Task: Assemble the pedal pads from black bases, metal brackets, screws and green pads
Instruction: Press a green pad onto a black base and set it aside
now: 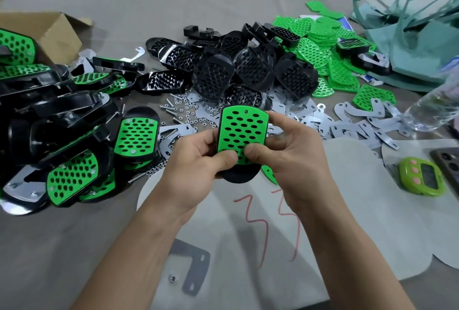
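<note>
Both hands hold one pedal pad in the middle of the view: a green perforated pad (242, 131) lying on a black base (238, 176). My left hand (198, 158) grips its left side, thumb pressed on the green pad's lower edge. My right hand (288, 150) grips the right side, its thumb also on the lower edge. Loose black bases (250, 66) are heaped behind, loose green pads (330, 44) to the right of them. Metal brackets (357, 123) and screws and nuts (183, 111) lie between. One bracket (196, 270) and a nut (172, 278) lie near me.
Finished pedal pads (74, 150) are piled at the left beside an open cardboard box (52, 34). A green timer (422, 179) and a phone (449, 165) lie at the right, with a plastic bottle (437, 103) and a teal bag (419, 44) behind.
</note>
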Available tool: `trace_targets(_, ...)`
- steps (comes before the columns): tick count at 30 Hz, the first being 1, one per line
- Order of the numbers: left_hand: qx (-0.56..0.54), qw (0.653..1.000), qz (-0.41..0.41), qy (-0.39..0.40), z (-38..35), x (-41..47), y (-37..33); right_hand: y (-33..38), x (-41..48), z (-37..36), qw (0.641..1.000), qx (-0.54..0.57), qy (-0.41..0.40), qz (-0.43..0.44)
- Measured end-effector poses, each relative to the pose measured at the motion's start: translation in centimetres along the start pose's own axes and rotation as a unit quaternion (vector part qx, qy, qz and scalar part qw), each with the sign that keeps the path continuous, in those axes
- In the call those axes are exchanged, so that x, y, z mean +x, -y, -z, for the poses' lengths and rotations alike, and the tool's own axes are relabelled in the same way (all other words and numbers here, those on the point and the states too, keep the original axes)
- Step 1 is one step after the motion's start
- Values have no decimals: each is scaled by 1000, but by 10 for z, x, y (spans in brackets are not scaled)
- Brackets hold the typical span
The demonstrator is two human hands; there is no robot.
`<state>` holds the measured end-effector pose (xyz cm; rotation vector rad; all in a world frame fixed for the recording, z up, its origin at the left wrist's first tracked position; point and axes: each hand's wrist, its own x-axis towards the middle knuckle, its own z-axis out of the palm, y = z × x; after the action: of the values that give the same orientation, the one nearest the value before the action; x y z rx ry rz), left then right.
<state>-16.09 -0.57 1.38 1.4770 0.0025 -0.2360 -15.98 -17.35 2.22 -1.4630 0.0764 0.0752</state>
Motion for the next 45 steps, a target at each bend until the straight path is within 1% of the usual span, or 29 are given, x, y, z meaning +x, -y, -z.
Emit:
trace_targets(5,-22,1000,0,-20,-7,-3,5,0,1,1,1000,-23,9,-1)
trace_targets(9,40,998,35,-27,-3,2,10,-6,1,2,1000,-25,-3,-18)
trace_targets(11,76,997,31,-2,1,6,9,-10,1,3,999,-8,-6,-31)
trace_targets(12,74,997,25,6,2,8,8,-12,0,3,999,-2,-7,-37)
trace_targets(13,57,998,20,0,2,9,6,-14,0,3,999,0,-8,-42)
trace_targets(16,-11,999,16,-50,-5,13,4,-18,-3,0,999,-7,2,-48)
trace_targets(19,-33,997,34,-58,-14,11,5,-20,-5,-4,999,-4,3,-52)
trace_targets(21,-41,996,33,-77,-20,11,6,-22,-6,-7,998,2,0,-55)
trace_targets(25,-32,993,1,-117,-22,12,9,-24,-6,-9,999,11,-3,-53)
trace_targets(29,-26,990,-22,-136,-21,11,8,-22,-6,-12,999,10,3,-47)
trace_targets(34,-45,990,-12,-130,-17,10,5,-19,-7,-13,999,-10,3,-41)
trace_targets(36,-50,990,-9,-130,-15,10,4,-17,-7,-12,998,-50,26,-33)
trace_targets(38,-51,990,-13,-132,-14,9,5,-13,-3,-9,991,-112,58,-33)
trace_targets(40,-55,990,-20,-130,-14,8,6,-8,2,-6,989,-134,61,-32)
trace_targets(42,-51,991,-29,-122,-16,6,6,-3,4,-8,987,-152,46,-13)
trace_targets(43,-46,992,-34,-117,-17,5,5,-3,3,-11,988,-148,39,-4)
trace_targets(45,-25,994,-40,-101,-17,4,5,-6,-1,-16,995,-101,21,10)
